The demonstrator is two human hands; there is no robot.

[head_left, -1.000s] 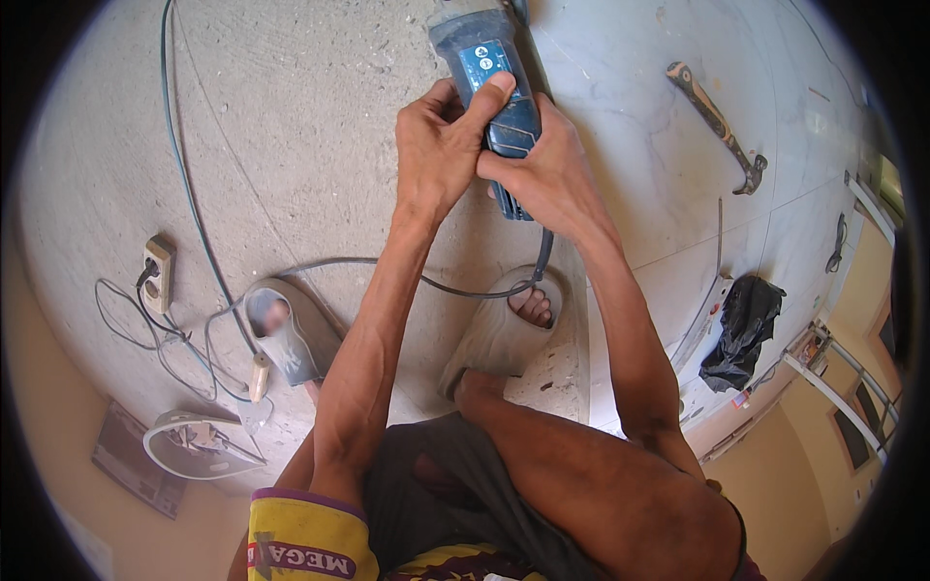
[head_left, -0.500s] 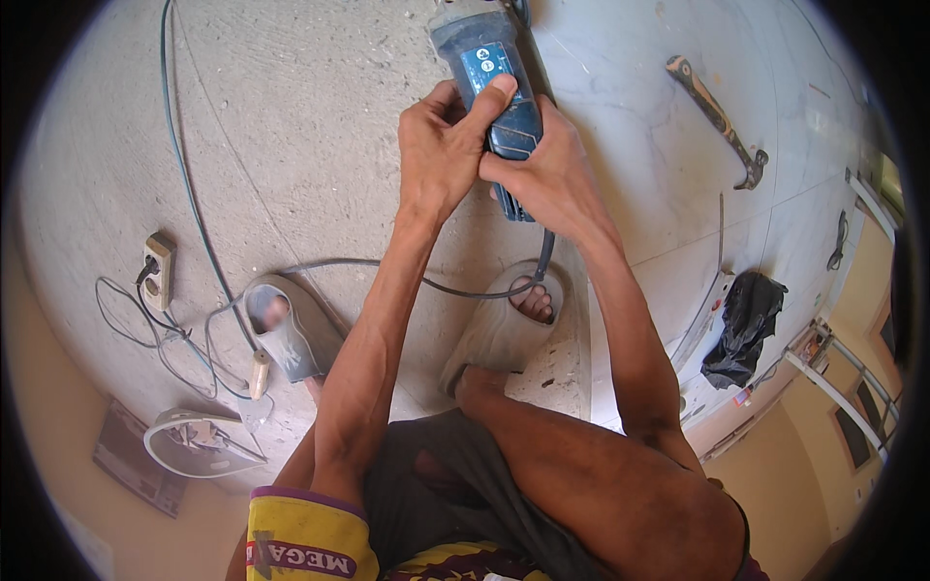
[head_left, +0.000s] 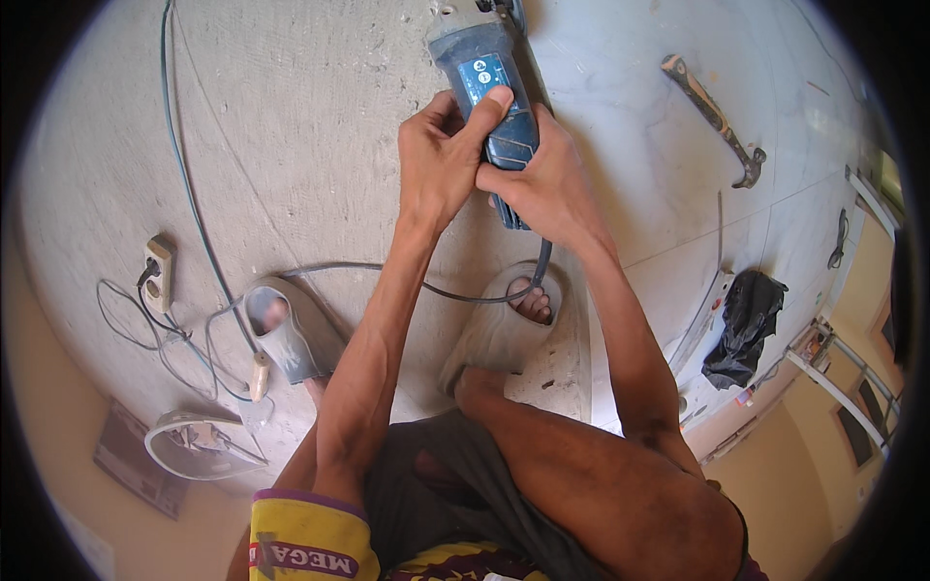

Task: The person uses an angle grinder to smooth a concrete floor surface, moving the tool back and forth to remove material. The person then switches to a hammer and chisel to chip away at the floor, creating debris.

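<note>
The left hand [head_left: 434,160] and right hand [head_left: 552,184] wrap around a blue power tool [head_left: 514,136], over the concrete floor [head_left: 320,126]. It looks stiff and fairly heavy, perhaps dust-slick; its narrow body seems the best hold.

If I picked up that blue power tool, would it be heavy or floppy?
The blue power tool probably feels heavy for its size, as the left hand and right hand both hold it. Its hard-looking casing should stay stiff. The dark cord would likely flop, since it hangs in a loose curve.
</note>
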